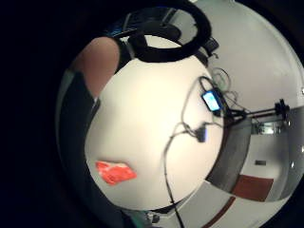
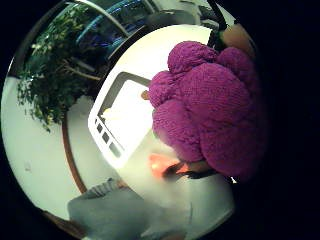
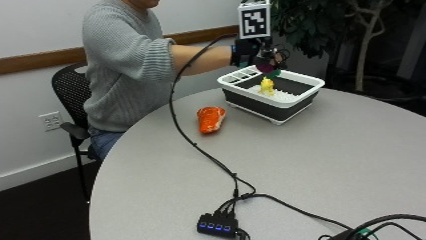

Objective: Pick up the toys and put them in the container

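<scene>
My gloved right hand [image 3: 255, 53] is raised over the near corner of the container [image 3: 288, 109], a white-rimmed tub with dark sides. It grips a purple knitted toy [image 3: 266, 66], which fills much of the thumb side palm view [image 2: 210, 110] beside the container's white rim [image 2: 107, 137]. A yellow toy [image 3: 267, 86] lies inside the container. An orange toy [image 3: 211, 119] lies on the round grey table [image 3: 319, 165], just left of the container, and shows in both palm views [image 1: 115, 172] [image 2: 161, 163].
A black cable runs from the hand across the table to a power strip [image 3: 216, 224] near the front edge. A black chair [image 3: 70, 95] stands behind the person. A potted tree [image 3: 333, 25] stands beyond the container.
</scene>
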`<state>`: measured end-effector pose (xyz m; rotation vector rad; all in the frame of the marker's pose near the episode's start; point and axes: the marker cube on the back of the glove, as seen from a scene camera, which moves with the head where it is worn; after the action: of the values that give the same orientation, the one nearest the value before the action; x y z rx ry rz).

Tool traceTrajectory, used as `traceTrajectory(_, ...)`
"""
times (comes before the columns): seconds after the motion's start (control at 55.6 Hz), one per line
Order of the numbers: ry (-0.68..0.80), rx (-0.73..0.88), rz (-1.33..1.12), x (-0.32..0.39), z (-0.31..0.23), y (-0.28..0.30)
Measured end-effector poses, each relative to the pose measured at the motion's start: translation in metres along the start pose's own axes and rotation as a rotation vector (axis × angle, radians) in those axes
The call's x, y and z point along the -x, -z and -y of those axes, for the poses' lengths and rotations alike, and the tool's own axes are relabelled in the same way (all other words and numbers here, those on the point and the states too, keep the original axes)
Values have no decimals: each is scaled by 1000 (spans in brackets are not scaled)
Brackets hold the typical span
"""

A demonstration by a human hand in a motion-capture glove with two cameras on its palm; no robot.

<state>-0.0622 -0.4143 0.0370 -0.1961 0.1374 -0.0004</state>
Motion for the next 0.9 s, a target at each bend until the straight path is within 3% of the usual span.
traceTrajectory(0.144,1,0,-157,81,44,-28)
traceTrajectory(0.234,58,5,35,138,56,-31)
traceTrajectory(0.306,4,15,-101,142,64,-40)
traceTrajectory(0.432,70,62,2,160,65,-54)
traceTrajectory(0.63,55,293,-57,155,46,-107)
traceTrajectory(0.702,122,289,58,164,37,-113)
traceTrajectory(0.899,158,273,87,168,19,-112)
